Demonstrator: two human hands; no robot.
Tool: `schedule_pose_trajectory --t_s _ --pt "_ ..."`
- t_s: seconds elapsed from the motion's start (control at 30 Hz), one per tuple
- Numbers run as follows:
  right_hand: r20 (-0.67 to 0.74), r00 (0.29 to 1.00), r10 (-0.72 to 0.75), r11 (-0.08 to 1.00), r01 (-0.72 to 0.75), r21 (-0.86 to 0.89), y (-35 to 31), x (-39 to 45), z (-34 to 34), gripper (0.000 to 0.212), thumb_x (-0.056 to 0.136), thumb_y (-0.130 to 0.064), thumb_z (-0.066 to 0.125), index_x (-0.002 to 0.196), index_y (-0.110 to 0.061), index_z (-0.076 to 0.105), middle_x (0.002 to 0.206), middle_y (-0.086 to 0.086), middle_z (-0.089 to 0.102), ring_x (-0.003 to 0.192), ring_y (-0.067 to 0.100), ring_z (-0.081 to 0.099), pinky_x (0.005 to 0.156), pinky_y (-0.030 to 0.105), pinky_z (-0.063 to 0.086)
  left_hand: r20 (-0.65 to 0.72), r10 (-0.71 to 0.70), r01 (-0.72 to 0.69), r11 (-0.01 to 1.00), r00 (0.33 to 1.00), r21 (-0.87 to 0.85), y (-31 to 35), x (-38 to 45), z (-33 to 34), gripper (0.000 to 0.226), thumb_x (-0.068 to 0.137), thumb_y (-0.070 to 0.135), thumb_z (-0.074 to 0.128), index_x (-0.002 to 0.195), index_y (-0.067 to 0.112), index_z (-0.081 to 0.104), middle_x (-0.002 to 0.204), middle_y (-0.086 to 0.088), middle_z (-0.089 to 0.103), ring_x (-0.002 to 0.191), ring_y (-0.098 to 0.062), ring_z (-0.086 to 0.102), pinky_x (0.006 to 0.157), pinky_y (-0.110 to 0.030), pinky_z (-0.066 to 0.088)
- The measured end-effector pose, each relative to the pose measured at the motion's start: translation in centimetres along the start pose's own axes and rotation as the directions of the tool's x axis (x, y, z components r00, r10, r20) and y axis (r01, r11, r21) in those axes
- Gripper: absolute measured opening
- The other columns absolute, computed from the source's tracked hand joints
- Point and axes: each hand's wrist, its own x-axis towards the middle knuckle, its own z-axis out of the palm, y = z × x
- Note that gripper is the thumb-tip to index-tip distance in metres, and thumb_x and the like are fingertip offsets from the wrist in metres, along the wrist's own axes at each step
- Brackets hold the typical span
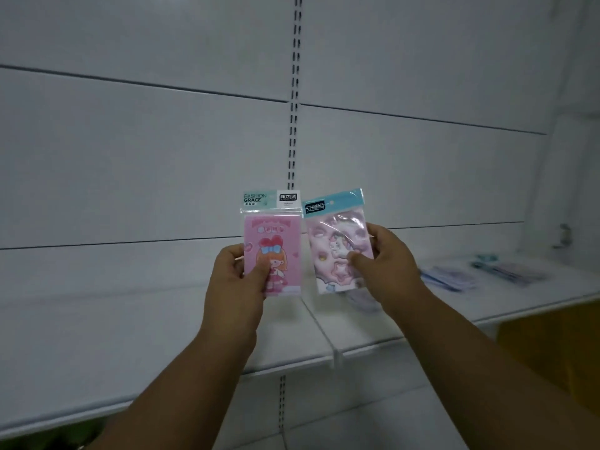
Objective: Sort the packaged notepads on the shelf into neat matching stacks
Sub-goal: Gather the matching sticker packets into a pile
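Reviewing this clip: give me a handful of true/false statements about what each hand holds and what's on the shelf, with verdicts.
1. The left hand holds a pink packet showing a cartoon girl. True.
2. The right hand is empty. False: it holds a pastel packet with a blue header.
3. Both packets lie flat on the shelf. False: both are held up, upright, in front of it.
4. The two held packets have different designs. True.
5. More packets lie on the shelf to the right. True, though blurred.
6. The pink packet's header reads "FASHION GRACE". True.
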Motion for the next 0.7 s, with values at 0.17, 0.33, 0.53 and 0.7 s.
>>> schedule_pose_trajectory --t_s 0.17,0.33,0.53,0.7 --pt "-0.085 0.996 0.013 0.997 -0.020 -0.075 5.1 1.2 -13.6 0.025 0.085 -0.007 0.065 0.102 -0.025 0.064 0.093 0.000 0.074 0.078 0.016 0.074 0.073 0.043 0.062 0.099 -0.063 0.069 0.996 0.993 -0.063 -2.1 -3.4 13.9 0.014 0.095 0.017 0.061 0.106 0.023 0.056 0.099 0.000 0.072 0.078 -0.016 0.073 0.064 -0.028 0.055" --pt "-0.142 0.990 -0.011 0.996 -0.002 -0.094 8.4 3.9 -24.5 0.029 0.088 -0.012 0.067 0.110 -0.028 0.060 0.098 -0.004 0.072 0.080 0.014 0.074 0.071 0.038 0.063 0.128 -0.101 0.112 0.990 0.987 -0.082 -3.0 -5.2 26.6 0.020 0.095 0.016 0.061 0.113 0.021 0.054 0.094 0.003 0.070 0.076 -0.012 0.072 0.056 -0.021 0.054" --pt "-0.162 0.987 -0.017 0.997 0.003 -0.083 11.5 7.8 -31.0 0.029 0.089 -0.012 0.065 0.114 -0.026 0.062 0.097 -0.004 0.072 0.081 0.015 0.072 0.069 0.035 0.062 0.120 -0.207 0.201 0.978 0.971 0.065 -5.7 -3.3 35.1 0.023 0.091 0.005 0.058 0.112 0.014 0.055 0.100 -0.008 0.065 0.081 -0.024 0.068 0.077 -0.042 0.061" --pt "-0.134 0.991 -0.002 0.996 -0.010 -0.092 15.1 11.8 -31.3 0.024 0.090 -0.010 0.060 0.108 -0.027 0.065 0.098 0.001 0.073 0.086 0.018 0.071 0.081 0.041 0.059 0.112 -0.286 0.263 0.947 0.952 0.183 -8.9 0.3 38.9 0.007 0.088 0.004 0.067 0.087 0.008 0.061 0.087 -0.012 0.066 0.078 -0.028 0.070 0.077 -0.045 0.061"
